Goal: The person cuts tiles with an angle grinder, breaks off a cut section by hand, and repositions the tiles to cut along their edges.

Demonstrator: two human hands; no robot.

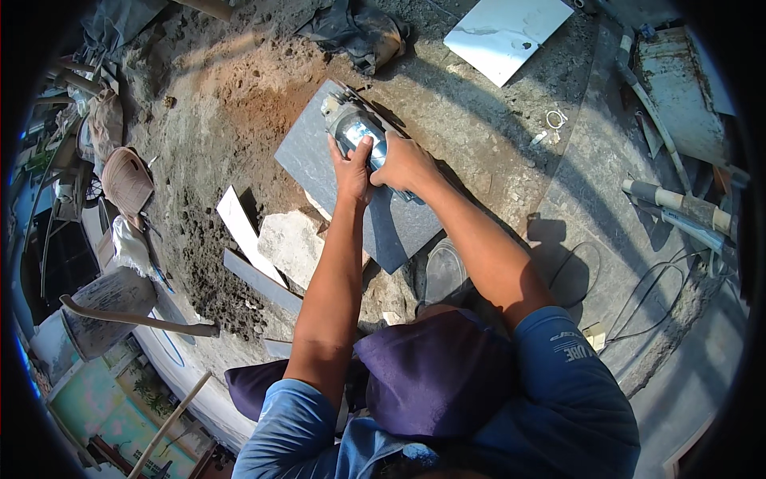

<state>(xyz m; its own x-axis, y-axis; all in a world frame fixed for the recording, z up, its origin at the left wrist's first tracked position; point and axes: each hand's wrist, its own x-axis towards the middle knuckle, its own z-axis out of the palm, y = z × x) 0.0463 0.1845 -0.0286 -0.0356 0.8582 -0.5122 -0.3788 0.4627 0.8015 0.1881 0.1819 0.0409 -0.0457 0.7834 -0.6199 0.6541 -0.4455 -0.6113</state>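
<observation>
Both my hands grip a handheld power cutter with a blue-grey body [356, 128], which sits on a dark grey tile [303, 145]. My left hand [352, 172] is wrapped round its left side, thumb on top. From the right, my right hand [405, 164] closes on the body close to the left one. The cutter's metal head points away from me, toward the tile's far corner; its blade is hidden. Under the tile's near left edge lies a rough pale stone slab [289, 246].
A white tile strip [246, 233] and a grey strip [259, 277] lie left of the slab. Far right is a white marbled tile [503, 40]. A dark cloth [359, 36] lies beyond. My shoe [445, 273] is near the tile. A cable [638, 315] loops on the right.
</observation>
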